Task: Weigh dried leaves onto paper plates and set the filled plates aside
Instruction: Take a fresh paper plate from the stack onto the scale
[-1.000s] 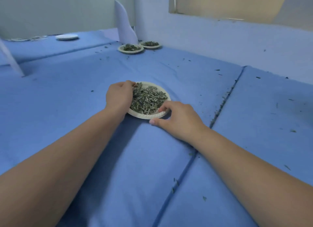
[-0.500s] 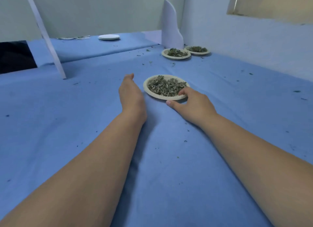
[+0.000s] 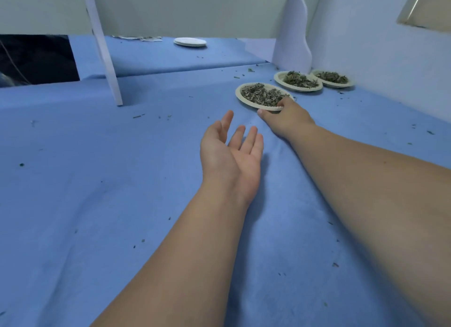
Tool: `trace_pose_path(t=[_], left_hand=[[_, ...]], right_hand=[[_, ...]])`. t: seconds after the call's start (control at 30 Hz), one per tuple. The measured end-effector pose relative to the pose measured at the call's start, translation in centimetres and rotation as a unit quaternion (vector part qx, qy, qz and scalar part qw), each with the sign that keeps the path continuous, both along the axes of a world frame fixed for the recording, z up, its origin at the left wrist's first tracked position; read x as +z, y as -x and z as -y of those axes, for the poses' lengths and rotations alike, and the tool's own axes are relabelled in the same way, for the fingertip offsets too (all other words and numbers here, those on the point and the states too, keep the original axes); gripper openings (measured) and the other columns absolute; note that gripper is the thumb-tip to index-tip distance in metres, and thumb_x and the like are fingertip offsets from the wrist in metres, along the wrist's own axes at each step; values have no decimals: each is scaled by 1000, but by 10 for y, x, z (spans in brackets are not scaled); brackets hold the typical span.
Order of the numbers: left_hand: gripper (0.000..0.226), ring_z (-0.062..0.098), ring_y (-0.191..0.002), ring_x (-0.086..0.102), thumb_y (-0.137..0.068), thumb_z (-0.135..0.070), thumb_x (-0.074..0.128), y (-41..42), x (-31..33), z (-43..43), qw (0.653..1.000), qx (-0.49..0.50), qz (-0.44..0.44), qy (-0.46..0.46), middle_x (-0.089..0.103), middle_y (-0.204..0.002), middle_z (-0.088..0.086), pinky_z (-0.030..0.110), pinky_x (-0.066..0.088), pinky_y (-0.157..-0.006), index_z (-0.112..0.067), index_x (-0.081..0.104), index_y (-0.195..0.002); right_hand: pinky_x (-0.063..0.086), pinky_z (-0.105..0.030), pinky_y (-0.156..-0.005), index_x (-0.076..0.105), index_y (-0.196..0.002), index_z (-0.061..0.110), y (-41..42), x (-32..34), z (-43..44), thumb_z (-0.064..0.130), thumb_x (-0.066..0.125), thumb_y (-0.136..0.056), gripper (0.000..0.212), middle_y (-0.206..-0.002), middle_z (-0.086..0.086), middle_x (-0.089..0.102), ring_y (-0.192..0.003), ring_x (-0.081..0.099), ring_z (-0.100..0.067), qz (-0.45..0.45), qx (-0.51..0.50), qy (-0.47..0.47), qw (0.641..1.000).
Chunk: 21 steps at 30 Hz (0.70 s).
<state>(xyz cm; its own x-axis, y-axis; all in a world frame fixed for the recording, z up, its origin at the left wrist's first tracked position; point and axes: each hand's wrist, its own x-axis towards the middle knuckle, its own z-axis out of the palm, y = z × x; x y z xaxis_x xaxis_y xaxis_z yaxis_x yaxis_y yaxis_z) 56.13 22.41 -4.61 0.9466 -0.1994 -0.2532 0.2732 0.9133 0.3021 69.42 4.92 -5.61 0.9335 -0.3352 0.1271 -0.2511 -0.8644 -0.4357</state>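
A paper plate heaped with dried leaves sits on the blue cloth at the far right. My right hand pinches its near rim, thumb under the edge and fingers over it. Just beyond stand two more filled plates, one in the middle and one against the wall. My left hand hovers palm up and empty, fingers spread, a hand's width short of the held plate.
A stack of unused white plates lies on the far section of cloth. A slanted white bar stands at the left, a white curved panel at the back right. Leaf crumbs speckle the blue cloth.
My right hand has pushed the plate farther away, close to the two filled plates. My left hand let go of the rim, drew back and turned palm up.
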Motion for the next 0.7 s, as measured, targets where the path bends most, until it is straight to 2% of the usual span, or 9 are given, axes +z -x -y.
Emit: trace_pose_path(t=[0.17, 0.4, 0.57, 0.7], left_hand=[[37, 36, -131, 58, -107, -33, 45, 1, 1, 4, 1000, -20, -6, -2, 47, -150, 21, 43, 47, -110, -16, 67, -130], [35, 37, -133, 56, -106, -33, 47, -3, 3, 1, 999, -19, -29, 25, 47, -151, 22, 41, 47, -108, -18, 66, -131], [34, 35, -128, 60, -106, -33, 47, -2, 1, 4, 999, -27, -25, 14, 51, -147, 20, 40, 49, -105, -18, 68, -128], [35, 34, -127, 61, -106, -35, 47, -1, 1, 4, 999, -26, -22, 8, 53, -145, 20, 39, 50, -103, -18, 69, -127]], right_hand=[[32, -50, -115, 39, -148, 32, -31, 1, -2, 84, 50, -73, 93, -152, 4, 48, -141, 42, -27, -20, 1, -5, 1000], [36, -46, -113, 42, -146, 35, -47, 3, 1, 89, 49, -61, 101, -149, 4, 51, -138, 46, -28, -21, -1, -32, 999], [39, -38, -107, 48, -140, 35, -50, 3, 7, 84, 53, -64, 91, -145, 3, 55, -134, 50, -25, 11, -4, -69, 998], [42, -39, -105, 50, -134, 33, -50, -1, 10, 81, 57, -67, 82, -140, 1, 57, -130, 52, -26, 30, 10, -66, 997]])
